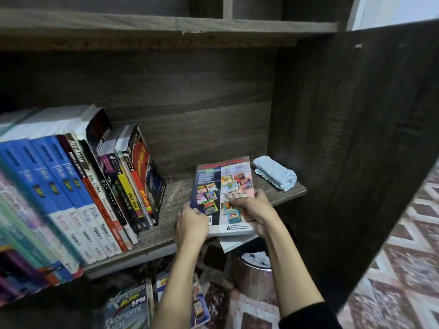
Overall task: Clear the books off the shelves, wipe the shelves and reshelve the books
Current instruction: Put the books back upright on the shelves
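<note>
My left hand (191, 222) and right hand (253, 207) both grip the near end of a colourful book (223, 193) (back cover up), which crosses the shelf's (177, 198) front edge. Further left leans the book row (95, 186). A folded blue cloth (275, 173) sits at the back right corner.

Two hands, the left hand (191, 222) and the right hand (251, 207); two stacked books (223, 186); one folded blue cloth (275, 173); four blue-spined books (54, 181); the row's blurred left end cannot be counted.
</note>
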Motion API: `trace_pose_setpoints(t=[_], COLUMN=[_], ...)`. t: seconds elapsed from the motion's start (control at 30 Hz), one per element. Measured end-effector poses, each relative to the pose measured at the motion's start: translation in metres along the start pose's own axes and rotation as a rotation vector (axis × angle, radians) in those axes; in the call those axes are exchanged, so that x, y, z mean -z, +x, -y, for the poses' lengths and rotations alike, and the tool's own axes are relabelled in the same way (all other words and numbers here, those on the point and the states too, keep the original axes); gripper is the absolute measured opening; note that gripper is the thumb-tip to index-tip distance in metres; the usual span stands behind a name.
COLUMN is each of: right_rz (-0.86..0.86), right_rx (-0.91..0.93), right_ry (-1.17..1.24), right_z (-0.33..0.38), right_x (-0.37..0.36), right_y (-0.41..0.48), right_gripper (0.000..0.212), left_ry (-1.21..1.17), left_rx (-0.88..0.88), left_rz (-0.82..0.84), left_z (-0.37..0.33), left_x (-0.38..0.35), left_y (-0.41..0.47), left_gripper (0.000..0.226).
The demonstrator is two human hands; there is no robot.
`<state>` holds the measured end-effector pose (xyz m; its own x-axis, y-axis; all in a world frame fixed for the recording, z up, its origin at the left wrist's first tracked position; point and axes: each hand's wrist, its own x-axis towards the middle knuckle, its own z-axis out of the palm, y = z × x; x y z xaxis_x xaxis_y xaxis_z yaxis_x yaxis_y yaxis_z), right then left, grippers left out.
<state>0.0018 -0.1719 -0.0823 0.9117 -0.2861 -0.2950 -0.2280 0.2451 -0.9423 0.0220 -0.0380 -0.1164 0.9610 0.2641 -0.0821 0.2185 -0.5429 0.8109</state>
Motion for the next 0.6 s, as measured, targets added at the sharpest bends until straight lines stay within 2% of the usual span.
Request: trace_pose_setpoints(t=[0.13,0.27,0.33,0.43,0.5,0.6], right_rz=[0.080,0.095,0.055,-0.005,-0.040,-0.087], right_rx=[0.134,0.403,0.547,0.656,0.701,0.758], right_ry=[0.071,0.070,0.054,0.045,-0.009,-0.166], right_z=[0.007,0.012,0.010,0.000,-0.010,-0.028], right_x=[-0.013,-0.032,-0.045,-0.070,-0.085,-0.105], right_y=[-0.009,-0.023,-0.027,-0.032,-0.035,-0.037], right_gripper=[0.038,0.038,0.040,0.040,0.036,0.031], left_ry=[-0.077,0.048,0.102,0.080,0.041,0.058], left_rx=[-0.098,-0.317,-0.470,-0.706,-0.773,-0.787], left_rz=[-0.051,-0.068,-0.195,-0.451,-0.566,-0.627], left_z=[-0.001,-0.011,-0.023,-0.041,-0.046,-0.042], left_x=[0.018,0.058,0.084,0.120,0.135,0.149], left_y=[0.007,0.007,-0.002,-0.020,-0.028,-0.031], left_gripper=[0.041,0.050,0.054,0.042,0.038,0.041])
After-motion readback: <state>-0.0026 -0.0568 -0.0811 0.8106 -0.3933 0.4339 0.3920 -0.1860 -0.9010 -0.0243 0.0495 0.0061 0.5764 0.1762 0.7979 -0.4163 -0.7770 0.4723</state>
